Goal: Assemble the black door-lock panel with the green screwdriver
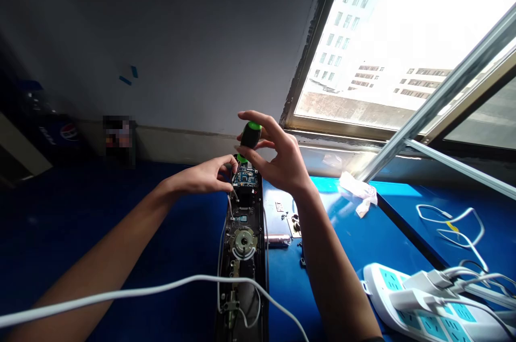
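Observation:
My right hand (278,154) grips the black and green handle of a screwdriver (250,136), which stands nearly upright over the far end of a long black housing (260,256). Below its tip sits a blue circuit board (246,176); whether the tip touches a screw is hidden. My left hand (212,174) is at the left edge of the board, thumb and fingers bent close together near thin wires (233,197). What its fingers hold, if anything, I cannot make out. Nearer to me in the housing are a round metal part (244,241) and a latch-like metal piece (231,304).
A white cable (161,289) crosses the foreground over the housing. Right of it lie small screws, a metal plate (295,223) and a battery-like cylinder (278,241). A power strip (423,304) with plugs sits at lower right. Crumpled plastic (358,189) lies by the window.

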{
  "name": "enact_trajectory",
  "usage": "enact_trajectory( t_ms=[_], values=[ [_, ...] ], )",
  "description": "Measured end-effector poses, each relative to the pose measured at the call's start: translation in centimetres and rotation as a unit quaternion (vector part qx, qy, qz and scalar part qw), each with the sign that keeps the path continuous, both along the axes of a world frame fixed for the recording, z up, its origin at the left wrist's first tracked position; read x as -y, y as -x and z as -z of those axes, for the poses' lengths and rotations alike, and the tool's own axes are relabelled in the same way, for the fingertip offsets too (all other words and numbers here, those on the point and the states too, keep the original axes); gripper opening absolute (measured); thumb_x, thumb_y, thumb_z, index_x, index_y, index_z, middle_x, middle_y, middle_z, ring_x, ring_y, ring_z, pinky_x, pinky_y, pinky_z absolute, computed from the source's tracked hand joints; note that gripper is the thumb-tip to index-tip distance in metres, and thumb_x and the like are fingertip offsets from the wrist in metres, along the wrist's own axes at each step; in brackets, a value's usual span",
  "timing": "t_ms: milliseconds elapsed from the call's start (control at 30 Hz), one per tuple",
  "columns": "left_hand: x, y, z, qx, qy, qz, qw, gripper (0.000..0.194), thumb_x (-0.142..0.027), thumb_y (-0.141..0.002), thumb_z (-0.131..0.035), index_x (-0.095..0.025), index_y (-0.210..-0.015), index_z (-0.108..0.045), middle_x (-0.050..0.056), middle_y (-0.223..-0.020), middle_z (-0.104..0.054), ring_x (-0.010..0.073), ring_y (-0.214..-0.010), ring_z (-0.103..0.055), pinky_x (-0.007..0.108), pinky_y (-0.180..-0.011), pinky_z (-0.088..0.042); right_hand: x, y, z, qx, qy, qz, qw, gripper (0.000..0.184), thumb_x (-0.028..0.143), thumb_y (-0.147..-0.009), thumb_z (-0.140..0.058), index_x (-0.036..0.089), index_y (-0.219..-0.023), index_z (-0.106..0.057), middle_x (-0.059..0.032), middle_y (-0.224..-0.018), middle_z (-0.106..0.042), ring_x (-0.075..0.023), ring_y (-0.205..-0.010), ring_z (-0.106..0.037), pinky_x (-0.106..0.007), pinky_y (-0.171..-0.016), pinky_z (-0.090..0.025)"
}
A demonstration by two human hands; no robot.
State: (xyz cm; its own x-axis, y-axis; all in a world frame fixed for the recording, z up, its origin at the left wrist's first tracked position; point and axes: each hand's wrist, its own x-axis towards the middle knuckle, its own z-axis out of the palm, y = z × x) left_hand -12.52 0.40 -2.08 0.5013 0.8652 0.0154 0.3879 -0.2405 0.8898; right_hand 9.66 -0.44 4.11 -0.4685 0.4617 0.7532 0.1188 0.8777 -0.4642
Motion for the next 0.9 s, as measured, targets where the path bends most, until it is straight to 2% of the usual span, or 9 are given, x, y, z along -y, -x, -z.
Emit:
enact_trajectory(
  t_ms=[167,367,500,667,767,900],
  values=[
    [0.1,-0.4,-0.3,-0.022,-0.012,-0.027,0.999,0.033,-0.025,-0.074,-0.069,-0.023,-0.098,-0.047,-0.001,-0.09,-0.063,0.0206,-0.084,-0.064,0.031,-0.074,-0.048,-0.4,-0.7,0.0,-0.043,-0.027,0.044,0.998,0.044,0.026,-0.096,-0.062,0.028,-0.139,-0.054,-0.0025,-0.129,-0.069,-0.0166,-0.105,-0.071,-0.028,-0.081,-0.061],
    [0.1,-0.5,-0.3,0.005,0.0,-0.039,0.999,0.033,-0.03,-0.075,-0.071,-0.023,-0.094,-0.045,-0.002,-0.088,-0.062,0.0191,-0.083,-0.063,0.032,-0.078,-0.048,-0.1,-1.6,-0.5,0.004,-0.023,0.095,0.995,0.043,0.029,-0.099,-0.056,0.03,-0.142,-0.05,-0.0033,-0.126,-0.068,-0.0185,-0.106,-0.071,-0.032,-0.083,-0.062],
    [-0.2,-0.4,0.0,0.013,-0.003,-0.039,0.999,0.032,-0.028,-0.075,-0.071,-0.023,-0.094,-0.045,-0.003,-0.089,-0.061,0.0183,-0.083,-0.061,0.031,-0.079,-0.047,-0.1,-2.1,-0.7,0.008,-0.02,0.121,0.992,0.048,0.032,-0.096,-0.058,0.03,-0.143,-0.049,-0.0026,-0.114,-0.071,-0.0182,-0.093,-0.071,-0.035,-0.083,-0.062],
    [-0.5,-0.1,0.2,-0.006,-0.015,-0.045,0.999,0.029,-0.027,-0.077,-0.069,-0.023,-0.094,-0.046,-0.003,-0.088,-0.059,0.0179,-0.083,-0.059,0.03,-0.078,-0.046,0.0,-3.1,-1.3,0.016,-0.03,0.137,0.99,0.045,0.031,-0.093,-0.065,0.027,-0.137,-0.056,0.0002,-0.096,-0.07,-0.0144,-0.076,-0.063,-0.031,-0.073,-0.058],
    [-0.5,0.0,0.2,-0.015,-0.022,-0.057,0.998,0.029,-0.028,-0.078,-0.07,-0.023,-0.094,-0.046,-0.003,-0.087,-0.057,0.0178,-0.083,-0.058,0.03,-0.077,-0.045,-0.2,-3.9,-1.4,0.054,-0.019,0.13,0.99,0.043,0.031,-0.091,-0.069,0.027,-0.133,-0.061,0.0029,-0.086,-0.067,-0.0121,-0.068,-0.057,-0.029,-0.069,-0.055],
    [-0.8,0.1,0.5,-0.013,-0.021,-0.07,0.997,0.03,-0.029,-0.078,-0.07,-0.023,-0.096,-0.047,-0.003,-0.089,-0.059,0.0179,-0.085,-0.059,0.03,-0.08,-0.046,-0.7,-5.0,-1.3,0.136,0.03,0.123,0.983,0.04,0.03,-0.089,-0.072,0.027,-0.128,-0.063,0.0032,-0.085,-0.067,-0.0105,-0.066,-0.057,-0.027,-0.067,-0.051]
  ],
)
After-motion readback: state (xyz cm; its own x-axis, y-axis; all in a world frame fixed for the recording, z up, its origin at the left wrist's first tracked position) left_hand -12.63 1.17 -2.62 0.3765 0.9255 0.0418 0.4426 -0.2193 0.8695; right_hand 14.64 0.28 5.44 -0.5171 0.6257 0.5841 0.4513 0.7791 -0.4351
